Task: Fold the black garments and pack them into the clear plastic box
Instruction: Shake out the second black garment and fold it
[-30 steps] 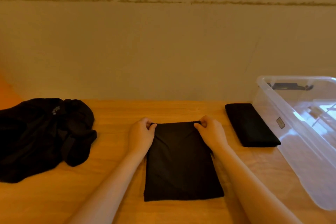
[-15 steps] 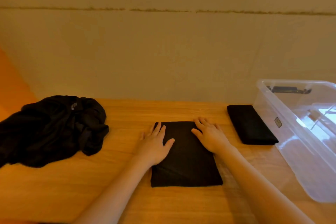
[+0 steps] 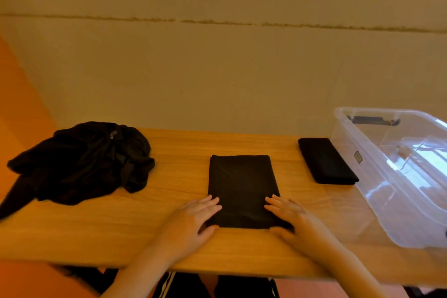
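Head view: mid-tabletop garment (image 3: 242,189) is pressed flat w/ both hands' grip apart, left hand (image 3: 193,220), right hand (image 3: 292,220); one folded piece (image 3: 326,161) waits beside clear box (image 3: 377,176), pile (image 3: 79,159) unfolded, nothing packed yet.

Warm, dim, yellowish light fills the scene. The clear box (image 3: 396,176), right of the hands (image 3: 242,222), carries bright window reflections. Black cloth shows almost no detail. Shadows are soft. Wide-angle bending curves the table (image 3: 121,237) edge, and the fingers look slightly blurred.
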{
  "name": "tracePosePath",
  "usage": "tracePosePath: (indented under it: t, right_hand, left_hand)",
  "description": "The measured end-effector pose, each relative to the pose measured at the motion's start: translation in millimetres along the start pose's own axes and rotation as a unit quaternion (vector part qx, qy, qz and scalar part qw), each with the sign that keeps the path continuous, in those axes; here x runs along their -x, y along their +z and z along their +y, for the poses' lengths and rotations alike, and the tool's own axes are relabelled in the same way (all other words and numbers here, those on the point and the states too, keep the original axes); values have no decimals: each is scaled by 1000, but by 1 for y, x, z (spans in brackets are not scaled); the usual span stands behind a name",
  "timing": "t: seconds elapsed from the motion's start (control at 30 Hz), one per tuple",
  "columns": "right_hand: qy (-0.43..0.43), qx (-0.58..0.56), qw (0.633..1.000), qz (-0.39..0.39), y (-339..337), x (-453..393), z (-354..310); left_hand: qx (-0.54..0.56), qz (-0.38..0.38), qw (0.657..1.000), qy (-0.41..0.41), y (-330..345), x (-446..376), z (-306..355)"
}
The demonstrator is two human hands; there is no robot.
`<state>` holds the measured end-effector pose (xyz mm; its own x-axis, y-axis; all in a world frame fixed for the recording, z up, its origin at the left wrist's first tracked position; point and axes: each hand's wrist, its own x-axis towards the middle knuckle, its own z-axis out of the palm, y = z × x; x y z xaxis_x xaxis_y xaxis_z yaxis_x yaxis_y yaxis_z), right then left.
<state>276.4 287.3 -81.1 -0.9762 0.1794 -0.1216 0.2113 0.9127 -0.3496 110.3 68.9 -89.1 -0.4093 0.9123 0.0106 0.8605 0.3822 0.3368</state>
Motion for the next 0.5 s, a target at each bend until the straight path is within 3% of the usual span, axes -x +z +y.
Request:
tracePosePath:
  t: [0.1,0.2,0.27,0.37,0.43,0.5]
  right_hand:
    - [-3,5,997,71,2,-1,0]
    - [51,-153,984,78,-5,2,-8]
    - [62,-271,954,110,-8,-1,-9]
    - [70,-374,908,178,-13,-12,-15]
    - [84,-420,880,206,-12,-22,-19]
    - [106,-440,864,221,-11,-34,-20]
  left_hand:
    - [22,57,998,15,1,0,5]
    - [101,105,989,-2,-1,1,7]
    - [214,131,967,-39,-5,-1,11]
    - [372,182,907,-73,-12,-10,17]
    - [439,167,881,-65,-13,-16,16]
    - [440,125,887,-65,-10,-21,14]
